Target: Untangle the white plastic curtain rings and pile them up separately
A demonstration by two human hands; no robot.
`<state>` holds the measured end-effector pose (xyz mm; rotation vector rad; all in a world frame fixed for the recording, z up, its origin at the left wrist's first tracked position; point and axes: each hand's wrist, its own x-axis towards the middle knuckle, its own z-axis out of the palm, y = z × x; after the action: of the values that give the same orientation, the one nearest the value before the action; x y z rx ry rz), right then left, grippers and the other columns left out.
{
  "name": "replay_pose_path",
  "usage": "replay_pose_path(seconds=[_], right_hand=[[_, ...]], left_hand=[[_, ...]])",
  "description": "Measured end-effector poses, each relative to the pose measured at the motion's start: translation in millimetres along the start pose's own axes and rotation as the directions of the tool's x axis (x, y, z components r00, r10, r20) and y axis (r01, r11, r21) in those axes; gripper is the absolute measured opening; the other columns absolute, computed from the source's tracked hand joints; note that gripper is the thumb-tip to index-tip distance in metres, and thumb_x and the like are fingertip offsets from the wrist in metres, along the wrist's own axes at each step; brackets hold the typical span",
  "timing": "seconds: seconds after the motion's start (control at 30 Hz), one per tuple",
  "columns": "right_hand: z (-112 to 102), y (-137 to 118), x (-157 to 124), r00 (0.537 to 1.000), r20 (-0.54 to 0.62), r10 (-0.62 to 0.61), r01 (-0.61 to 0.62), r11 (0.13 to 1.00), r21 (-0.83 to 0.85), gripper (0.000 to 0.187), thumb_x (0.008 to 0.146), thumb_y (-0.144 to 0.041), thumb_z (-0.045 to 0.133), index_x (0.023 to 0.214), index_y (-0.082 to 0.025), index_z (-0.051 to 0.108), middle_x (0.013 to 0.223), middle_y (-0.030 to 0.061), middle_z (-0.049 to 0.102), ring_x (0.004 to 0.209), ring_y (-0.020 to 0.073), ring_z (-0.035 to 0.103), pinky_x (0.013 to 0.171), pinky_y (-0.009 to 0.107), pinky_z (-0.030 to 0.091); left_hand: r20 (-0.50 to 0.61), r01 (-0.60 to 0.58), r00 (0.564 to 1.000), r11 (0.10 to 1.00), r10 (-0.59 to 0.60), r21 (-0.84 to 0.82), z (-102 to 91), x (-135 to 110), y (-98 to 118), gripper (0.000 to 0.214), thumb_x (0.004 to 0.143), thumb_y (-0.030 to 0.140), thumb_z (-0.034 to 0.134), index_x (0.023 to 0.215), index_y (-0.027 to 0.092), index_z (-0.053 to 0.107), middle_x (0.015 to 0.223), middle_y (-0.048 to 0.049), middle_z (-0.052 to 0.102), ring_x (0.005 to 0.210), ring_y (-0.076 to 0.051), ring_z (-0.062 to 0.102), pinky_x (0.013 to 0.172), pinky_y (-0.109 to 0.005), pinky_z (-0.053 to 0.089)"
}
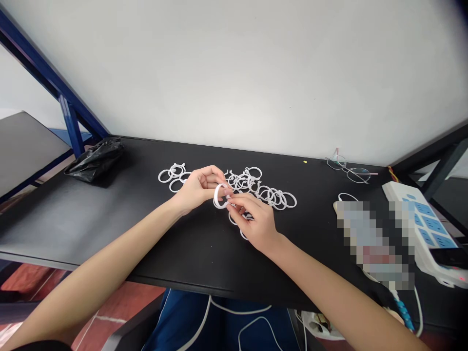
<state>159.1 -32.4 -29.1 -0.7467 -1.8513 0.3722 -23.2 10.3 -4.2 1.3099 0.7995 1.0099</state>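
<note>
Both hands meet over the middle of a black table (pixel 109 229). My left hand (pixel 199 187) is closed, pinching a white plastic ring (pixel 220 196) held upright. My right hand (pixel 254 219) is closed too, its fingertips gripping the same ring from the right side. Several more white rings (pixel 266 192) lie in a loose pile just behind and to the right of the hands. A smaller group of white rings (pixel 173 174) lies to the left behind my left hand. A few rings are partly hidden under my right hand.
A crumpled black plastic bag (pixel 95 158) sits at the table's back left. Wire-framed glasses (pixel 349 169) lie at the back right. A white and blue power strip (pixel 424 229) with cables occupies the right edge. A blue metal frame (pixel 69 114) stands at the left.
</note>
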Motion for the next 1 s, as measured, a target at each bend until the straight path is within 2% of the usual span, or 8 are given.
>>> replay_pose_path(seconds=[0.2,0.5,0.67,0.77,1.0], right_hand=[[-1.2,-2.5,0.2,0.999,-0.002,0.044,-0.044,0.997,-0.064,0.009,0.091,-0.017,0.055,0.088,-0.020,0.062,0.076,0.0012,0.069,0.055,0.0103,0.060,0.056,0.023,0.053],[0.1,-2.4,0.2,0.999,-0.020,0.035,-0.037,0.996,-0.085,0.009,0.091,-0.016,0.055,0.093,-0.021,0.062,0.077,0.0003,0.069,0.054,0.0098,0.060,0.055,0.022,0.051],[-0.2,-2.5,-0.1,0.997,-0.019,0.074,-0.075,0.995,-0.063,0.008,0.091,-0.018,0.054,0.093,-0.021,0.062,0.076,-0.0003,0.069,0.055,0.0101,0.060,0.056,0.023,0.051],[-0.4,-2.9,0.0,0.994,-0.016,0.106,-0.107,0.993,-0.043,0.007,0.091,-0.018,0.054,0.089,-0.021,0.060,0.072,-0.0012,0.066,0.054,0.0104,0.059,0.056,0.024,0.051],[0.4,-0.6,-0.8,0.988,0.012,0.155,-0.155,0.987,0.036,0.014,0.091,-0.016,0.053,0.077,-0.021,0.051,0.076,0.0001,0.064,0.059,0.0105,0.059,0.060,0.024,0.052]], left_hand=[[0.008,0.020,1.000,0.999,-0.020,0.036,0.2,-0.8,-0.1,0.037,0.063,0.029,0.086,0.082,0.014,0.057,0.082,-0.0052,0.073,0.071,-0.017,0.070,0.063,-0.026,0.058],[0.012,0.030,0.999,0.999,-0.030,0.023,4.1,-0.8,3.4,0.035,0.062,0.024,0.086,0.080,0.014,0.059,0.077,-0.0020,0.071,0.069,-0.013,0.068,0.062,-0.022,0.054],[0.013,0.035,0.999,0.997,-0.036,0.064,2.4,-1.0,1.9,0.035,0.064,0.028,0.085,0.082,0.014,0.058,0.079,-0.0026,0.070,0.067,-0.013,0.067,0.060,-0.022,0.054],[0.040,0.033,0.999,0.997,-0.036,0.070,0.5,-0.7,-0.1,0.034,0.068,0.030,0.083,0.085,0.015,0.058,0.080,-0.0030,0.070,0.069,-0.013,0.067,0.061,-0.023,0.055],[0.107,0.006,0.994,0.996,-0.015,0.087,-1.1,-0.7,-0.8,0.029,0.073,0.027,0.078,0.092,0.015,0.059,0.084,-0.0037,0.069,0.074,-0.014,0.066,0.063,-0.023,0.054]])
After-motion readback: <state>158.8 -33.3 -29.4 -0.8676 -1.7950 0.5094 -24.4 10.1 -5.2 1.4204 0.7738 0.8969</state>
